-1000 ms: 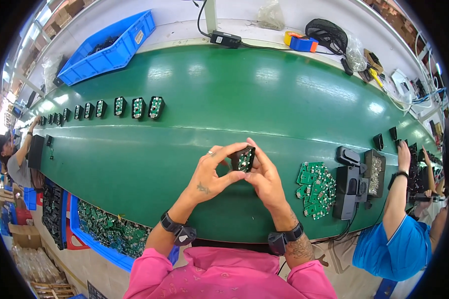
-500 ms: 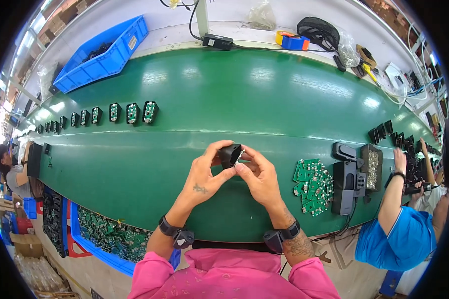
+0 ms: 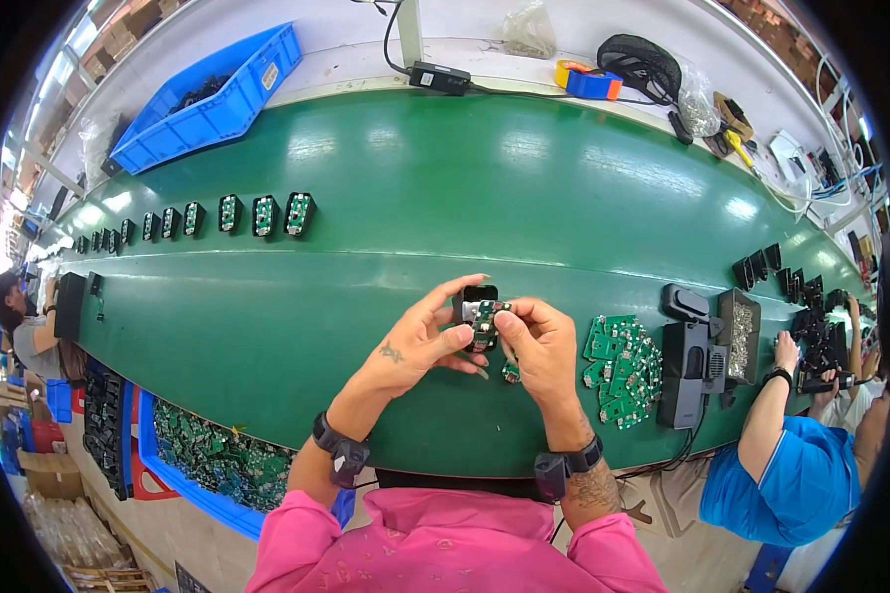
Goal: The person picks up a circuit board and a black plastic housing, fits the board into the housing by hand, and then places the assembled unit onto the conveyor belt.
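Note:
My left hand [image 3: 417, 342] is closed around a small black plastic housing [image 3: 480, 294], its open side turned up. With thumb and fingers, my right hand [image 3: 544, 346] grips a green circuit board [image 3: 484, 319] that lies over the housing's opening. My left thumb also touches the board's edge. A smaller green board [image 3: 511, 372] shows just below my right fingers; whether it hangs or rests on the table cannot be made out.
Loose green boards [image 3: 620, 371] are piled to the right, beside a grey-black device [image 3: 682, 371] and a bin of small metal parts [image 3: 752, 371]. Housings with boards [image 3: 300, 213] line the left. A blue crate [image 3: 208, 124] stands behind; a co-worker in blue [image 3: 786, 479] sits at right.
The housing has turned so its open side and the circuit board face up. My right hand has moved slightly right, and the smaller board has come into sight under it.

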{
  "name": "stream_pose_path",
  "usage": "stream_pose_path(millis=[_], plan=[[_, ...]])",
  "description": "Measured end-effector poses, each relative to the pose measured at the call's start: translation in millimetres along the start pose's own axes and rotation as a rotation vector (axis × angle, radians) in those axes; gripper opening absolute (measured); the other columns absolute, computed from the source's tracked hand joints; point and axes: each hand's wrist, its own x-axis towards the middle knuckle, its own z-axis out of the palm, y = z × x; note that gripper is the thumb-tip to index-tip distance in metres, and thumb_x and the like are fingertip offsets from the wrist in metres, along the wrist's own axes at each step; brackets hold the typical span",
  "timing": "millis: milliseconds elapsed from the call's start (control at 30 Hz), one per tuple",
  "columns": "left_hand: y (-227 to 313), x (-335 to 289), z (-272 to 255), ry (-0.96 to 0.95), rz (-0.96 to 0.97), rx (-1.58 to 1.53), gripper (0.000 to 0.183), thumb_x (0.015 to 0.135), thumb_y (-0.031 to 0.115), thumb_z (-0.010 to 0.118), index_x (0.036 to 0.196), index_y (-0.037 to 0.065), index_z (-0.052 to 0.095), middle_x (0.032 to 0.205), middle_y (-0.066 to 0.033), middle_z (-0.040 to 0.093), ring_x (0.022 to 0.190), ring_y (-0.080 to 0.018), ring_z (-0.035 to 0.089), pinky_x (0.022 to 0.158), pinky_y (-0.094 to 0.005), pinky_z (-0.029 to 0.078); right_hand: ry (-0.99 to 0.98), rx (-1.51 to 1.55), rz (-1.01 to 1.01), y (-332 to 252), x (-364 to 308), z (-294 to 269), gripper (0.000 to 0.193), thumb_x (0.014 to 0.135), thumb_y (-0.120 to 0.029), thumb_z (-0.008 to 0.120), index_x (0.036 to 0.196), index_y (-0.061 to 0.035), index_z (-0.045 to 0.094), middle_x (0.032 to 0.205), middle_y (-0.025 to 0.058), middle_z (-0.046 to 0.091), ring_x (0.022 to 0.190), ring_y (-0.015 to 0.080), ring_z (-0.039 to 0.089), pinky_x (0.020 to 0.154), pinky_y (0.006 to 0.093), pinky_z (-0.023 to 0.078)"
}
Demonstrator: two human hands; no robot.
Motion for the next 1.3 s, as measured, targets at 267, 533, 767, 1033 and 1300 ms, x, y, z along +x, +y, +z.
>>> stream_pose_path(millis=[267, 533, 767, 1033, 1300], plan=[[-6.7, 3.2, 3.5, -0.036, -0.024, -0.163, 0.069, 0.097, 0.026, 0.064, 0.155, 0.014, 0.028, 0.122, -0.0122, 0.059, 0.099, -0.0194, 0.066, 0.077, -0.0323, 0.061, 0.067, 0.067, -0.242, 0.2, -4.5, 5.2, 0.01, 0.095, -0.006, 0.066, 0.095, 0.004, 0.066, 0.089, 0.0047, 0.065, 0.063, 0.0076, 0.058, 0.05, 0.0201, 0.045], [-14.0, 8.0, 1.5, 0.001, -0.034, -0.047, 0.054, 0.102, 0.024, 0.055, 0.15, 0.01, 0.034, 0.119, -0.008, 0.06, 0.092, -0.0149, 0.066, 0.065, -0.024, 0.053, 0.172, -0.177, -0.026, -5.0, -0.4, 2.5, 0.017, 0.091, -0.01, 0.072, 0.096, 0.0052, 0.069, 0.076, 0.0026, 0.067, 0.062, 0.005, 0.058, 0.053, 0.02, 0.046], [-22.9, 10.6, 6.7, 0.093, 0.035, 0.247, 0.049, 0.103, 0.024, 0.051, 0.147, 0.007, 0.037, 0.103, -0.006, 0.064, 0.08, -0.0129, 0.066, 0.059, -0.0216, 0.047, 0.194, -0.339, -0.032, 1.4, 0.7, 3.1, 0.018, 0.088, -0.008, 0.075, 0.095, 0.0056, 0.067, 0.075, 0.0028, 0.066, 0.063, 0.0035, 0.058, 0.052, 0.0172, 0.044], [-28.6, 11.0, 14.4, 0.228, 0.07, 0.213, 0.041, 0.104, 0.016, 0.046, 0.141, 0.002, 0.043, 0.103, -0.0088, 0.064, 0.073, -0.0136, 0.066, 0.059, -0.0245, 0.053, 0.106, -0.521, -0.146, 4.7, 1.2, 10.3, 0.04, 0.097, -0.014, 0.06, 0.133, 0.0007, 0.051, 0.082, 0.0142, 0.068, 0.066, 0.0207, 0.068, 0.062, 0.0331, 0.053], [-35.0, 9.2, 31.6, 0.447, 0.289, 0.697, 0.034, 0.103, 0.01, 0.041, 0.135, 0.001, 0.05, 0.107, -0.0219, 0.066, 0.079, -0.0324, 0.071, 0.074, -0.0374, 0.058, 0.062, -0.525, -0.196, 14.5, -3.8, 20.1, 0.04, 0.101, -0.011, 0.05, 0.14, -0.003, 0.046, 0.098, 0.0191, 0.068, 0.08, 0.0317, 0.068, 0.073, 0.0379, 0.055]])
